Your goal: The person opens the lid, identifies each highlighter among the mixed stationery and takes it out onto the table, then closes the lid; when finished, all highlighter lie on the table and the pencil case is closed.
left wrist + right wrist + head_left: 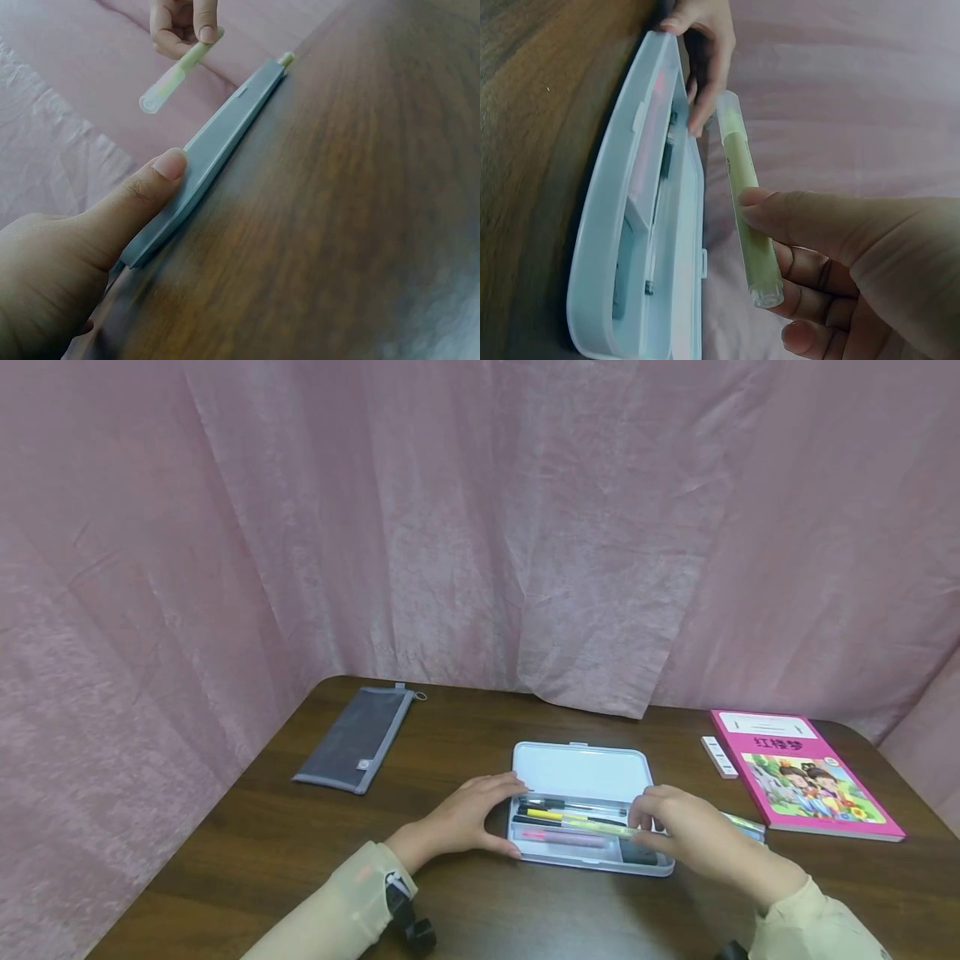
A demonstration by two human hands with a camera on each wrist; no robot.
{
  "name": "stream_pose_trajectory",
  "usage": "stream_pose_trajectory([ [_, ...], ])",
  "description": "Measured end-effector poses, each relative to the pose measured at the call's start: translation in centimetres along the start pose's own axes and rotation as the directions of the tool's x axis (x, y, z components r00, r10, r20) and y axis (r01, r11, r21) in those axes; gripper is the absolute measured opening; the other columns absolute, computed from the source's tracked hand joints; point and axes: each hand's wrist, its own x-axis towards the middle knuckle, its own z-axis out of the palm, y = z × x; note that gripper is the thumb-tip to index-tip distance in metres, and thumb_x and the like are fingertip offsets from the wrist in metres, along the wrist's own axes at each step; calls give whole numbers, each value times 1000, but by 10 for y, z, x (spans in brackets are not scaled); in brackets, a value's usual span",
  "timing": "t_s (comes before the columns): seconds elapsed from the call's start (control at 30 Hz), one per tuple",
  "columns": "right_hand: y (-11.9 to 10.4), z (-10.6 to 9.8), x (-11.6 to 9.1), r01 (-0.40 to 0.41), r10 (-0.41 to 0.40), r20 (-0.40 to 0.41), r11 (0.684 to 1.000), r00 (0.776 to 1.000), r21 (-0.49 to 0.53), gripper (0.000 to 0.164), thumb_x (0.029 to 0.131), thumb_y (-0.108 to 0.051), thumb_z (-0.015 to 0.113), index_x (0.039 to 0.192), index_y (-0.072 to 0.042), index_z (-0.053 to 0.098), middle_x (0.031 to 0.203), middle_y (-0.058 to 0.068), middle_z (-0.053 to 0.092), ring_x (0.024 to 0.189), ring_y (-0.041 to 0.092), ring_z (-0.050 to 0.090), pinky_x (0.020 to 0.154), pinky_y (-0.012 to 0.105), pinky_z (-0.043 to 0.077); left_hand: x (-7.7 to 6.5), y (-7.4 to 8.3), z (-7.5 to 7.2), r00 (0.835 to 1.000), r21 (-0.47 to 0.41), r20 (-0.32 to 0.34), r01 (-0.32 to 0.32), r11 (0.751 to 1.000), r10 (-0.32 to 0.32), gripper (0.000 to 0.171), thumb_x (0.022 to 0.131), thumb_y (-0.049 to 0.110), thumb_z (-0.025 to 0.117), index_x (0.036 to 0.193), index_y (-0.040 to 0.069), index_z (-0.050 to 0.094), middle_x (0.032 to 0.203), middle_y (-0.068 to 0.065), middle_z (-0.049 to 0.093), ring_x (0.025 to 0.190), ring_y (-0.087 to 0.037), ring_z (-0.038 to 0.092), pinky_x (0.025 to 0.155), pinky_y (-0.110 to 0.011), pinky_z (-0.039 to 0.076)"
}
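Note:
An open white pencil case (583, 772) lies on the table with its lid tipped back. My left hand (472, 817) grips its left end, thumb on the front wall and fingers at the far side. Over the case, my right hand (693, 828) pinches a yellow-green highlighter (744, 187) between thumb and fingers, its clear-capped end pointing toward the left hand. Inside the case are a clear-barrelled pen (600, 808), a yellow-and-black pen (546, 815), a pink pen (562, 837) in the front compartment and a dark block (637, 852) at the front right.
A grey zip pouch (348, 739) lies at the left. Toward the right are a pink book (813, 777) and a small white block (720, 757) beside it. Behind the right hand a flat light-coloured item (746, 825) is partly hidden. A pink curtain (465, 527) hangs at the table's back edge.

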Motion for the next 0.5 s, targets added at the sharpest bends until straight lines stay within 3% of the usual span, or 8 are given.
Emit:
stream_pose_trajectory([
  [0.4,14,-3,-14,41,-44,-106,999,993,-30,17,72,-20,72,75,-24,57,70,-18,46,65,-3,42,53,17,38,0,-1,1,1000,6,0,1,1000,-1,87,63,78,49,134,29,37,145,5,34,135,-13,30,110,-42,27],
  [0.5,18,-4,-19,12,-16,-118,999,993,-34,18,72,-19,72,74,-26,56,70,-19,45,65,-3,42,53,16,37,1,0,0,1000,7,-1,-3,1000,3,87,63,77,50,134,28,38,144,5,35,135,-13,31,110,-42,27],
])
